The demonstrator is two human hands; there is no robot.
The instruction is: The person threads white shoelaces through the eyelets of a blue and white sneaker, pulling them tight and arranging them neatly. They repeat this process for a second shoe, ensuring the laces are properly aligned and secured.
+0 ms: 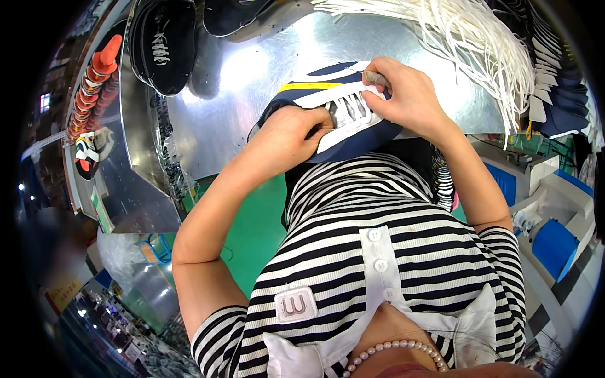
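A navy and white sneaker (pixel 345 150) with a yellow stripe lies on its side at the table's near edge, close against my body. White shoelace (pixel 355 110) zigzags across its light grey tongue. My left hand (pixel 293 137) is closed on the sneaker near its ankle opening, fingers curled in at the upper end of the lacing; the fingertips are partly hidden. At the other end of the lacing, my right hand (pixel 406 97) bends its thumb and a tape-wrapped forefinger around a white strand of the shoelace.
A shiny metal table (pixel 252 69) spans the work area. White laces (pixel 435 31) lie heaped at the far right, beside stacked dark shoe pieces (pixel 554 94). Black shoes (pixel 162 47) stand far left; orange-red shoe parts (pixel 94 88) line a rack beyond. Blue and white equipment (pixel 554 239) is at right.
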